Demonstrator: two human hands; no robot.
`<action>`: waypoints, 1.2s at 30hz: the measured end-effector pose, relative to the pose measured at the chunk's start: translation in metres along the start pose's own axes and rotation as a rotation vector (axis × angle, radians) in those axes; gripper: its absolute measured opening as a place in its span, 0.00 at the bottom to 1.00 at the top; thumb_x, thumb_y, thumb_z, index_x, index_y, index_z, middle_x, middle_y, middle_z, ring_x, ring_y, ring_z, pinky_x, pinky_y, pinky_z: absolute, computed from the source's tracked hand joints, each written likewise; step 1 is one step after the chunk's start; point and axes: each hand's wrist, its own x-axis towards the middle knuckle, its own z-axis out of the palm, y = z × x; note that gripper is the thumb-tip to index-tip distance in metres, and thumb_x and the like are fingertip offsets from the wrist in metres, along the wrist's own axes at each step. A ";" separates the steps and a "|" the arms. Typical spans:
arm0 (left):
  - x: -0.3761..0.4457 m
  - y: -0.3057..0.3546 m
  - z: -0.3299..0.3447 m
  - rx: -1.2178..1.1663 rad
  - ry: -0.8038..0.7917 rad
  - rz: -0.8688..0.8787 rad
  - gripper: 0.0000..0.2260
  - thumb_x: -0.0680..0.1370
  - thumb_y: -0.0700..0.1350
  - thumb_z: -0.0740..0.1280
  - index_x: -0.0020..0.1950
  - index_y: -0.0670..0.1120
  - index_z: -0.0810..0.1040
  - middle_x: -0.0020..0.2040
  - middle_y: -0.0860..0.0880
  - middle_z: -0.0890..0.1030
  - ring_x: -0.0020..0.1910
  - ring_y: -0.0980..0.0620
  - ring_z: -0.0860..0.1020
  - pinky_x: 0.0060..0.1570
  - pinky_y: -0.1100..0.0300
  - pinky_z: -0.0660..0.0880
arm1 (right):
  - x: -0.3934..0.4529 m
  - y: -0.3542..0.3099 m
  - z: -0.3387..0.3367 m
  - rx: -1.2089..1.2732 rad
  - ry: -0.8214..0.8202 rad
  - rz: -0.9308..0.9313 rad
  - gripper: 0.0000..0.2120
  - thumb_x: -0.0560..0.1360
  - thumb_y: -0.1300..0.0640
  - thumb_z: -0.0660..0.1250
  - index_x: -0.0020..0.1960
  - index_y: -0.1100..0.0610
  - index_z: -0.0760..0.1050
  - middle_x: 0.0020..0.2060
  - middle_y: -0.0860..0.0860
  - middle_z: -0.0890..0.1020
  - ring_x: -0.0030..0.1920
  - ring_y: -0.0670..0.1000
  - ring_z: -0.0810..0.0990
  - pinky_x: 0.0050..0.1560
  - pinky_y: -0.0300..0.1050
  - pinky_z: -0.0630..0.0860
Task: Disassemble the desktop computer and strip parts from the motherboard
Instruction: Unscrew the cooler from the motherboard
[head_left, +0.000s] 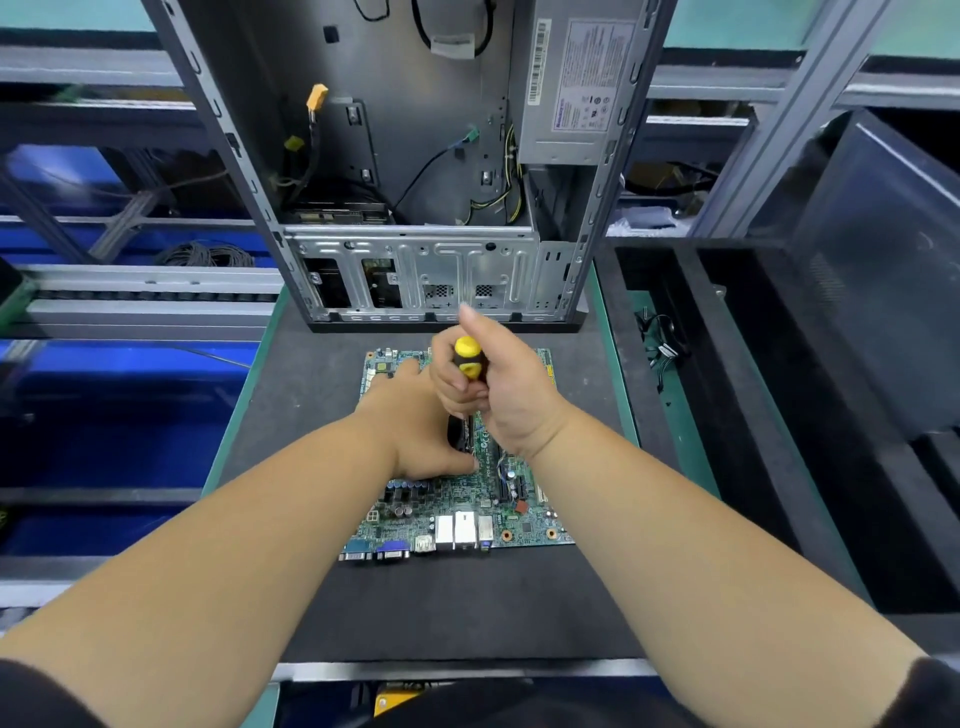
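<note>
Open computer case upright at far edge of dark mat, power supply top right inside. Green motherboard flat on mat just before case, ports toward viewer. Left hand pressed on board, fingers relaxed. Right hand curled round yellow-black screwdriver, held upright over board, thumb raised.

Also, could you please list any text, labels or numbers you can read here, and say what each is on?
No text can be quoted with confidence.
Power supply label: dense print, too small and blurred.
Barcode sticker beside it: bars only, digits unreadable.
White tag on cable: blurred.
Motherboard: silkscreen marks too small.
Screwdriver handle: no lettering seen.
</note>
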 end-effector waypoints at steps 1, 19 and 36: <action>0.000 0.000 0.000 -0.003 0.008 -0.005 0.21 0.60 0.73 0.58 0.43 0.61 0.62 0.46 0.55 0.68 0.51 0.50 0.65 0.50 0.50 0.68 | 0.000 0.000 -0.002 -0.011 -0.013 0.009 0.23 0.79 0.48 0.52 0.30 0.59 0.66 0.21 0.49 0.58 0.22 0.47 0.55 0.27 0.38 0.55; 0.002 0.000 0.000 -0.008 -0.008 0.005 0.30 0.61 0.73 0.59 0.58 0.60 0.71 0.58 0.54 0.73 0.58 0.47 0.68 0.55 0.48 0.69 | 0.002 0.004 -0.003 0.083 -0.043 -0.021 0.24 0.79 0.51 0.50 0.27 0.56 0.68 0.19 0.47 0.60 0.22 0.46 0.54 0.25 0.36 0.53; 0.001 0.002 -0.003 -0.027 0.007 0.007 0.23 0.62 0.72 0.61 0.52 0.63 0.68 0.56 0.54 0.70 0.56 0.48 0.67 0.57 0.46 0.71 | -0.012 0.017 0.003 0.009 0.196 -0.106 0.28 0.82 0.45 0.48 0.32 0.60 0.70 0.23 0.46 0.67 0.26 0.47 0.63 0.31 0.39 0.60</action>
